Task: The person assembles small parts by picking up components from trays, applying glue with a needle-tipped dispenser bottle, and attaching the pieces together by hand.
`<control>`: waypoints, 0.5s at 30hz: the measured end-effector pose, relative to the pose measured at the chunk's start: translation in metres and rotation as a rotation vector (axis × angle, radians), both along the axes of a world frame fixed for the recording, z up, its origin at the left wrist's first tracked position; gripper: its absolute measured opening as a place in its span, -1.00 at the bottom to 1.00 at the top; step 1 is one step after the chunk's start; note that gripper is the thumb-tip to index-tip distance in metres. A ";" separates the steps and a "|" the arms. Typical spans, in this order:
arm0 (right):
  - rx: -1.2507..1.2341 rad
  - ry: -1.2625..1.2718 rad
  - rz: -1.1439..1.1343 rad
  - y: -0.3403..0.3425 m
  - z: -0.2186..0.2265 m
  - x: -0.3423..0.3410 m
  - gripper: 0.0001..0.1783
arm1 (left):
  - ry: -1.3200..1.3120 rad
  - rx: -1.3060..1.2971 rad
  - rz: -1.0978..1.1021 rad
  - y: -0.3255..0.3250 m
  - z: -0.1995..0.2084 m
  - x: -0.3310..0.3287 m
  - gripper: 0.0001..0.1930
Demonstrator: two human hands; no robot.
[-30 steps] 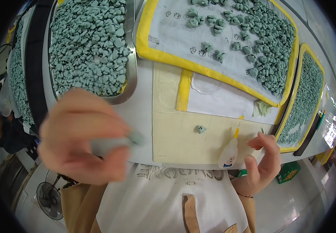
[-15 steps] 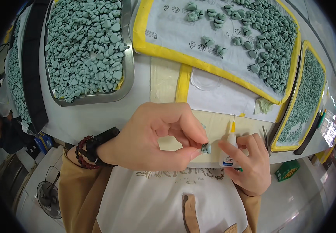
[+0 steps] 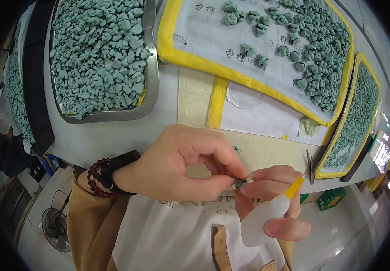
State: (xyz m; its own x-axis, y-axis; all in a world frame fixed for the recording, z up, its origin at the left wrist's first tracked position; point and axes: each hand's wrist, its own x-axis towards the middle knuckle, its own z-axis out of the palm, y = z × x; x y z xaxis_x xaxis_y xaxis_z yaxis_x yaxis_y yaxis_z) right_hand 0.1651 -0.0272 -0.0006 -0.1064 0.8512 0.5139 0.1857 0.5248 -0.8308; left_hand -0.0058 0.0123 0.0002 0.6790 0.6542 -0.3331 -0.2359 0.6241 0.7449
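Observation:
My left hand (image 3: 183,165) is closed in a pinch, with thumb and forefinger on a small grey-green piece with dark parts (image 3: 238,183). Fingertips of my right hand (image 3: 271,179) meet the same piece from the other side. That hand also grips a white squeeze glue bottle (image 3: 262,221) with a yellow cap and a thin needle tip, which points up and to the right. The fingers cover much of the piece. Just beyond my left fingers, another small green piece (image 3: 237,149) lies on a cream mat (image 3: 267,151).
A metal tray (image 3: 152,97) heaped with green pieces stands at the far left. Ahead, a yellow-edged board (image 3: 204,67) carries clustered green pieces. A second yellow-edged tray (image 3: 325,171) is at the right, with tweezers (image 3: 311,167) beside it. A fan (image 3: 56,228) stands lower left.
My right hand has come left to the piece, and its fingertips now touch it. The glue bottle has swung from upright to tilted, lower and nearer me. My left hand keeps its pinch.

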 end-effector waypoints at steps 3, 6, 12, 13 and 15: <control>0.010 0.019 -0.043 -0.005 -0.002 -0.003 -0.80 | -0.016 0.061 -0.035 0.002 -0.001 -0.001 -0.77; -0.060 -0.040 -0.059 -0.014 0.008 -0.001 -0.71 | -0.072 0.074 -0.059 0.000 -0.002 0.001 -0.78; -0.203 -0.158 -0.129 -0.019 0.019 -0.008 -0.44 | -0.204 -0.154 -0.055 -0.002 0.001 0.000 -0.79; -0.203 -0.158 -0.129 -0.017 0.017 -0.007 -0.44 | -0.204 -0.155 -0.055 -0.001 0.003 0.000 -0.79; -0.116 -0.181 -0.049 -0.011 0.013 0.000 -0.49 | -0.140 -0.351 -0.058 0.004 0.009 -0.001 -0.81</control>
State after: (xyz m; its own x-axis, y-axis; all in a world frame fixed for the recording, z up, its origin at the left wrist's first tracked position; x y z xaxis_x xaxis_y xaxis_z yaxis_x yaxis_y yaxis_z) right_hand 0.1656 -0.0384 0.0123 -0.1449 0.9102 0.3881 0.3600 0.4139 -0.8361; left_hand -0.0065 0.0166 0.0088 0.7662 0.4760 -0.4317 -0.2770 0.8509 0.4464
